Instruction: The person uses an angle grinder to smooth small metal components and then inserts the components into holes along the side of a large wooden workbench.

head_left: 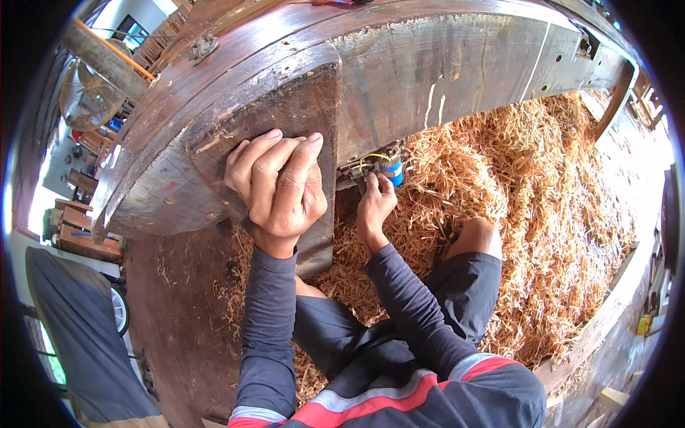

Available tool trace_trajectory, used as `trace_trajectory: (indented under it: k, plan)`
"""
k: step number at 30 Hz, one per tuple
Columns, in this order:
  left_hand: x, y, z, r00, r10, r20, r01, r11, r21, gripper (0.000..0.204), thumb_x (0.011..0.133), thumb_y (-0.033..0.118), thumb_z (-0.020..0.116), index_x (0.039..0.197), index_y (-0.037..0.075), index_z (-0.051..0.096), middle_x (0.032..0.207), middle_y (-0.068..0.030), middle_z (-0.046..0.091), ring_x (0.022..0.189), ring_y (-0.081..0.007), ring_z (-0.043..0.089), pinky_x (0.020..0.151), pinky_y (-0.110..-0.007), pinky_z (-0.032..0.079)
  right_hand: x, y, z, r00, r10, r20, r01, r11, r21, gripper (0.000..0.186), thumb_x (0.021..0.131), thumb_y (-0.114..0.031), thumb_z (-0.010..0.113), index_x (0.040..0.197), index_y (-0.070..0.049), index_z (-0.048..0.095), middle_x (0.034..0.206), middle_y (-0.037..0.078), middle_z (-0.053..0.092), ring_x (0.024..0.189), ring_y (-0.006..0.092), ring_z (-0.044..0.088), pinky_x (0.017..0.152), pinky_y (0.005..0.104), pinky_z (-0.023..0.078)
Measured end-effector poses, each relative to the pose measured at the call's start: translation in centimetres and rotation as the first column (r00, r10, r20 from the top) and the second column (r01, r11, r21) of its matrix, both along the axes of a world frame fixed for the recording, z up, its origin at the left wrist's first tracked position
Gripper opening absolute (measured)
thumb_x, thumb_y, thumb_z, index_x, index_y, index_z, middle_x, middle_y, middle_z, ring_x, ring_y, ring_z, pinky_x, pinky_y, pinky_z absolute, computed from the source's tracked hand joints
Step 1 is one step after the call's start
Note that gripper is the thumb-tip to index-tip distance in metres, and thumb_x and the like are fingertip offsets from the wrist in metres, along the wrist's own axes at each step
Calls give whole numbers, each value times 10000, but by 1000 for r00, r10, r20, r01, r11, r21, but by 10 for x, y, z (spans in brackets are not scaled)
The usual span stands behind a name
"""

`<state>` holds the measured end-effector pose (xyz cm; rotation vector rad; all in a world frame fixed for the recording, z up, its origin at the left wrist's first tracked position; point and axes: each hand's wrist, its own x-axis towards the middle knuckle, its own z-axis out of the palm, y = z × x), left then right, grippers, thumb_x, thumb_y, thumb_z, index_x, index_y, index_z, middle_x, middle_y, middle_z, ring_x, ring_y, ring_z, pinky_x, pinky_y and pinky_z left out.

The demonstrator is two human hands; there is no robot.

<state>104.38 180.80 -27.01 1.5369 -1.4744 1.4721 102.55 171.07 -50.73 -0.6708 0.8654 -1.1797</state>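
My left hand (277, 185) has its fingers curled against a dark, stained wooden block (314, 107) on the curved timber piece (449, 64), with the thumb hidden. Below the timber's lower edge, right of the block, is a metal fitting (354, 173) with a blue cylinder (392, 168) and a yellow cable or hose at its top. My right hand (378, 207) reaches up to this fitting, thumb and forefinger closed at its metal part just left of the blue cylinder. What exactly the fingertips pinch is small and partly hidden.
Wood shavings (556, 214) lie heaped under and right of the timber, around my bent legs. A dark draped cover (64, 328) stands at left, with a wheel beside it. Wooden pieces (89, 228) sit at left, and a pale board (592, 321) edges the shavings at right.
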Motion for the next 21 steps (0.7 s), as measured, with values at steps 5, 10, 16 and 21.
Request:
trace_trajectory:
  k: [5, 10, 16, 21]
  plan:
    - [-2, -2, 1, 1000, -12, -4, 12, 1000, -17, 230, 852, 73, 708, 1062, 138, 777, 978, 6, 691, 1053, -218, 603, 997, -427, 415, -5, -8, -5, 982, 40, -183, -56, 995, -83, 270, 936, -189, 733, 1025, 62, 694, 938, 60, 706, 804, 103, 606, 762, 284, 507]
    - [-6, 1, 4, 1000, 6, -8, -6, 1000, 21, 208, 860, 31, 747, 1057, 96, 758, 963, -9, 696, 1021, -231, 611, 963, -430, 447, -5, -4, -7, 966, -66, -252, 7, 974, -228, 225, 937, -160, 727, 1030, 43, 703, 952, 108, 730, 822, 140, 649, 777, 308, 523]
    - [-3, 1, 0, 999, -7, -31, 7, 1000, -3, 271, 823, 58, 711, 1071, 148, 775, 986, 14, 694, 1052, -202, 606, 1011, -418, 408, -7, -10, -17, 926, -183, -331, 16, 893, -449, 188, 943, -154, 718, 1016, 19, 709, 911, 151, 721, 804, 196, 672, 759, 328, 531]
    - [-7, -1, 5, 999, -4, -37, 5, 1000, 15, 208, 854, 32, 739, 1048, 105, 761, 966, 0, 693, 1033, -228, 603, 981, -420, 430, -9, -12, -8, 942, -21, -334, -77, 958, -276, 243, 968, -196, 684, 1002, 45, 696, 863, 150, 720, 768, 174, 654, 723, 335, 521]
